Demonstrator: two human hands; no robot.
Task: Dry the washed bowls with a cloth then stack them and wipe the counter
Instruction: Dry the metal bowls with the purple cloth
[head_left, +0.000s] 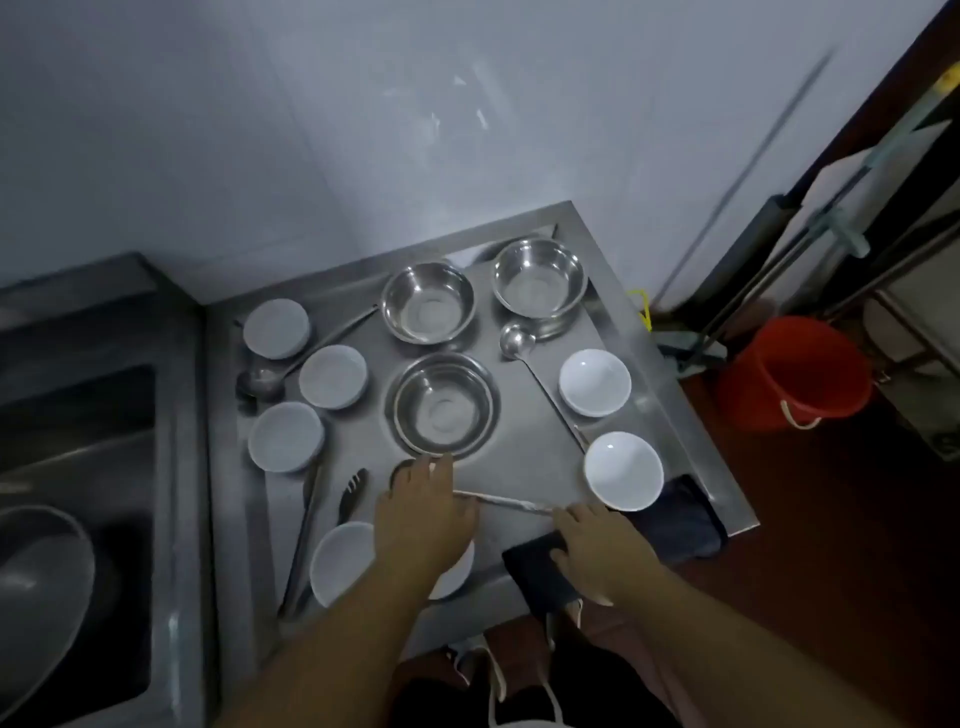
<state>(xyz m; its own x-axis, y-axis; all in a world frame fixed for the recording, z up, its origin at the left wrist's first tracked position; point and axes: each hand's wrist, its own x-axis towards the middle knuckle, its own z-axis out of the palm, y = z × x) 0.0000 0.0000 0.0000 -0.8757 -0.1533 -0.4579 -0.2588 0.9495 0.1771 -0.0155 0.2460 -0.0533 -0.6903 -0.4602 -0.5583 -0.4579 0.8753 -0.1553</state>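
Three steel bowls stand on the steel counter (524, 457): the nearest (444, 405) in the middle, two more (427, 301) (540, 278) behind it. Several white bowls ring them, on the left (285, 436) (332, 375) (276, 322) and on the right (595, 382) (623, 470). One white bowl (337, 561) is partly hidden under my left forearm. My left hand (423, 514) reaches forward, fingertips at the near rim of the nearest steel bowl, holding nothing. My right hand (597, 551) lies palm down on a dark cloth (680, 525) at the counter's front right corner, fingers curled on it.
A ladle (517, 340) lies right of the steel bowls and another (260, 382) at the left. A thin metal utensil (504, 501) lies between my hands, a dark slotted spoon (353, 493) to the left. A sink (78, 467) is at far left, a red bucket (795, 371) on the floor.
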